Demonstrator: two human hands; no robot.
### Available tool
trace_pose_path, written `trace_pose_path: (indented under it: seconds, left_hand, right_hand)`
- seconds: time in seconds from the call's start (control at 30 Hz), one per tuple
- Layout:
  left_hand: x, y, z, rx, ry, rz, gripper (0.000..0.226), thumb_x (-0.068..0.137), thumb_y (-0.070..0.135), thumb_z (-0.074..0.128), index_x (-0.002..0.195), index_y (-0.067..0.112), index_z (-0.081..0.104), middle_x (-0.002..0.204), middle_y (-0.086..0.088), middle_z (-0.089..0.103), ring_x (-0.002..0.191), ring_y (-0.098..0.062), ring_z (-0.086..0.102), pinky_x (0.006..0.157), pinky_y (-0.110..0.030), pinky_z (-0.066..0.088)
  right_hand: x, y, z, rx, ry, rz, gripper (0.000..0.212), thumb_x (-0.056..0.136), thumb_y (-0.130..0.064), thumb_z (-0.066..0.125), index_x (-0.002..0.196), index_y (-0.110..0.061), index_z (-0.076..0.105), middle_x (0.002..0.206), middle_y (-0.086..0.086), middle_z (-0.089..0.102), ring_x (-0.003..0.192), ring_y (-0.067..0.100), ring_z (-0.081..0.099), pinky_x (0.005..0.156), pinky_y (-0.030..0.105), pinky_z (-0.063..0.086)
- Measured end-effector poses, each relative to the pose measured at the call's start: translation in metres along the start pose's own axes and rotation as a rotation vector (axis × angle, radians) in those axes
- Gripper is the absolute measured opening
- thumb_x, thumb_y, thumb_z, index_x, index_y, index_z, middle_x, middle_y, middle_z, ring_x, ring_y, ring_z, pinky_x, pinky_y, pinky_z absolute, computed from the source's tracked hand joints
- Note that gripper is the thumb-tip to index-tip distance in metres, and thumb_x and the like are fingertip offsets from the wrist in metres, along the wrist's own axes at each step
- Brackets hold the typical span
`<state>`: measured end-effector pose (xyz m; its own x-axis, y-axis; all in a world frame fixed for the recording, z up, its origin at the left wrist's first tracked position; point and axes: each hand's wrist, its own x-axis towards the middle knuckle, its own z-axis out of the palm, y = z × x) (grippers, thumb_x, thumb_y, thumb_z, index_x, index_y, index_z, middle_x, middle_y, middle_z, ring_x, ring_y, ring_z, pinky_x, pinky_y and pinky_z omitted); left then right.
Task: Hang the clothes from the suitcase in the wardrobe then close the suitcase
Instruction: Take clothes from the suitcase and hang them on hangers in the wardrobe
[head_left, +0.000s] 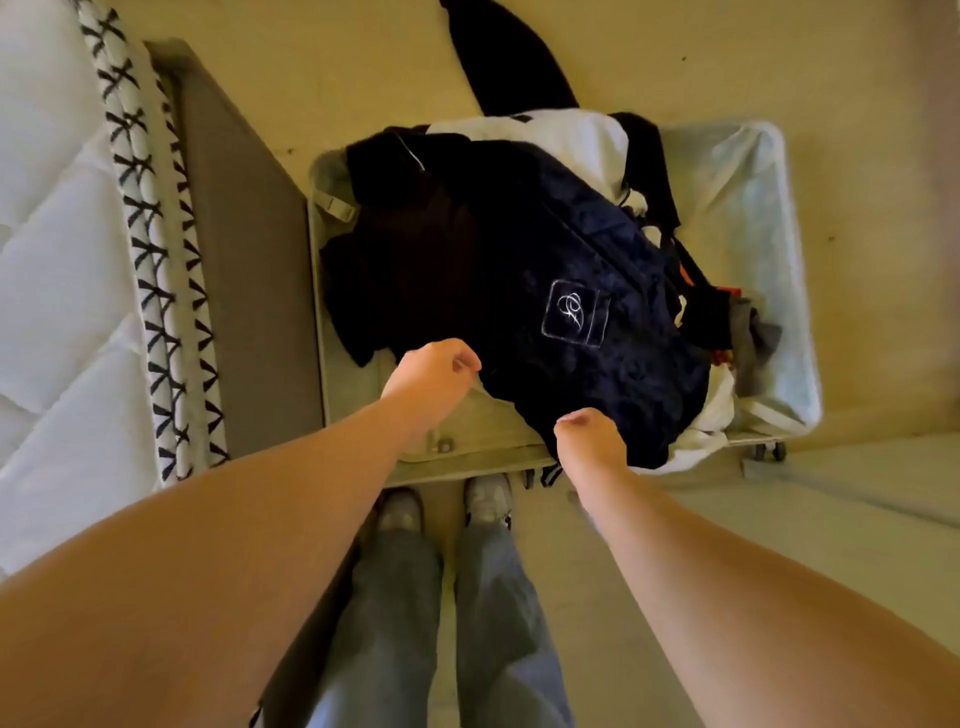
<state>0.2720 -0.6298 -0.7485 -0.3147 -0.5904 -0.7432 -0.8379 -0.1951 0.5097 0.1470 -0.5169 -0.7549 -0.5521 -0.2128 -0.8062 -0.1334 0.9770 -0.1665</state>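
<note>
Over suitcase (748, 218) (open), both hands (431, 379) (587, 441) on garment (545, 249)

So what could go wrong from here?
1. The left hand and right hand hold only the near edge of the navy top; it may slip.
2. It lies on a tangled pile; the white garment or orange strap might drag out of the suitcase onto the floor.

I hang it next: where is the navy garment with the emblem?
The navy garment tops the suitcase pile, head view centre, pinched by left hand and right hand.
</note>
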Motion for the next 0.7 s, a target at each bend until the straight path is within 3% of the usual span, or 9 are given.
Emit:
trace_pose_path:
  seconds: [0.07, 0.13, 0.2, 0.27, 0.33, 0.4, 0.47, 0.6, 0.7]
  left_hand:
    - [0.022, -0.012, 0.021, 0.009, -0.014, -0.04, 0.02, 0.095, 0.018, 0.043, 0.091, 0.028, 0.06, 0.095, -0.002, 0.065, 0.057, -0.011, 0.048, 0.053, -0.023, 0.041]
    - [0.045, -0.024, 0.047, 0.017, -0.03, -0.068, 0.02, 0.096, 0.018, 0.043, 0.09, 0.028, 0.06, 0.095, 0.001, 0.063, 0.062, -0.009, 0.05, 0.054, -0.02, 0.04]
    - [0.063, -0.036, 0.071, -0.008, -0.068, -0.098, 0.021, 0.096, 0.018, 0.043, 0.088, 0.028, 0.059, 0.095, 0.0, 0.063, 0.072, -0.015, 0.056, 0.058, -0.021, 0.043]
    - [0.076, -0.046, 0.093, -0.008, -0.112, -0.124, 0.019, 0.096, 0.019, 0.045, 0.087, 0.03, 0.058, 0.096, -0.002, 0.065, 0.082, -0.019, 0.06, 0.062, -0.025, 0.046]
    - [0.089, -0.057, 0.112, 0.019, -0.133, -0.158, 0.019, 0.095, 0.021, 0.046, 0.085, 0.031, 0.057, 0.097, -0.002, 0.064, 0.084, -0.02, 0.061, 0.064, -0.027, 0.045]
    - [0.097, -0.067, 0.126, 0.01, -0.146, -0.176, 0.023, 0.095, 0.018, 0.046, 0.08, 0.032, 0.055, 0.095, -0.003, 0.061, 0.079, -0.018, 0.056, 0.065, -0.026, 0.043]
    - [0.1, -0.073, 0.134, -0.004, -0.176, -0.176, 0.024, 0.095, 0.016, 0.046, 0.079, 0.031, 0.054, 0.091, -0.005, 0.06, 0.075, -0.018, 0.053, 0.062, -0.025, 0.042]
    - [0.108, -0.078, 0.143, 0.012, -0.212, -0.196, 0.017, 0.094, 0.015, 0.045, 0.094, 0.024, 0.06, 0.08, 0.0, 0.055, 0.069, -0.014, 0.051, 0.051, -0.021, 0.037]
    - [0.118, -0.076, 0.148, -0.056, -0.174, -0.245, 0.02, 0.093, 0.014, 0.045, 0.083, 0.024, 0.059, 0.087, -0.004, 0.06, 0.074, -0.018, 0.055, 0.051, -0.022, 0.037]
  right_hand:
    - [0.026, 0.013, 0.007, 0.015, -0.023, 0.05, 0.023, 0.093, -0.004, 0.037, 0.073, -0.011, 0.044, 0.07, 0.002, 0.043, 0.054, 0.015, 0.036, 0.044, 0.024, 0.025]
    - [0.052, 0.027, 0.015, 0.05, -0.028, 0.084, 0.017, 0.094, -0.007, 0.039, 0.096, -0.009, 0.056, 0.091, 0.008, 0.055, 0.067, 0.02, 0.045, 0.056, 0.026, 0.033]
    - [0.075, 0.038, 0.023, 0.078, -0.021, 0.104, 0.025, 0.094, -0.009, 0.042, 0.115, -0.01, 0.055, 0.111, 0.01, 0.057, 0.069, 0.02, 0.047, 0.058, 0.026, 0.035]
    - [0.097, 0.046, 0.029, 0.093, 0.006, 0.11, 0.028, 0.094, -0.01, 0.043, 0.12, -0.012, 0.053, 0.122, 0.008, 0.053, 0.07, 0.019, 0.05, 0.057, 0.027, 0.039]
    - [0.118, 0.052, 0.034, 0.095, 0.061, 0.113, 0.03, 0.092, -0.01, 0.043, 0.119, -0.014, 0.054, 0.128, 0.008, 0.049, 0.096, 0.027, 0.055, 0.077, 0.034, 0.048]
    - [0.133, 0.057, 0.036, 0.055, 0.112, 0.117, 0.031, 0.092, -0.011, 0.042, 0.12, -0.013, 0.054, 0.133, 0.009, 0.043, 0.113, 0.033, 0.05, 0.094, 0.042, 0.046]
    - [0.144, 0.06, 0.034, -0.023, 0.15, 0.102, 0.034, 0.092, -0.014, 0.045, 0.127, -0.014, 0.048, 0.138, 0.009, 0.035, 0.121, 0.034, 0.042, 0.101, 0.044, 0.041]
    - [0.16, 0.069, 0.034, -0.108, 0.142, 0.1, 0.063, 0.089, -0.023, 0.054, 0.144, -0.025, 0.024, 0.152, 0.005, 0.016, 0.132, 0.033, 0.027, 0.107, 0.046, 0.032]
    - [0.167, 0.073, 0.034, -0.099, 0.132, 0.089, 0.074, 0.088, -0.026, 0.057, 0.148, -0.031, 0.013, 0.155, 0.002, 0.009, 0.135, 0.034, 0.024, 0.107, 0.048, 0.033]
